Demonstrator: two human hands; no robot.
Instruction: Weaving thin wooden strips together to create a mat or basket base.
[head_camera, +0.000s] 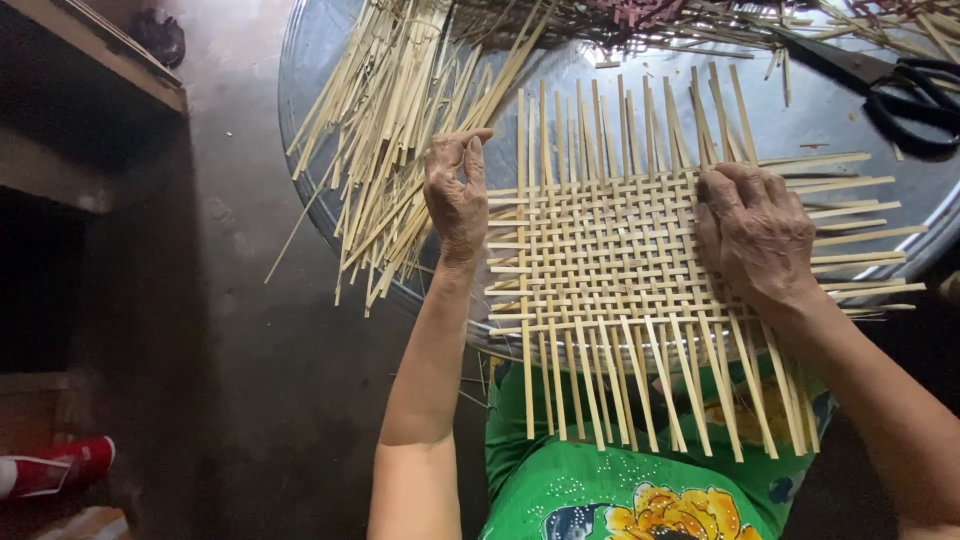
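Left hand (456, 195) sits at the left edge of the woven bamboo mat (610, 255), fingers curled and pinching at a strip end there; looks like a grip on the weave's edge, though the exact strip is hard to pick out. Right hand (755, 235) lies knuckles-up, pressed on the mat's right side, fingers bent down onto the weave, pinning rather than gripping. The mat rests on a round metal tray (310, 60), its near edge overhanging toward the lap in a green flowered garment (600, 490). Judged light, thin and springy; strips probably splinter or kink if bent hard, and the loose ends slip apart, so best held flat or by the woven centre. The tray also holds a pile of loose bamboo strips (395, 130) at left and black scissors (900, 90) at far right.
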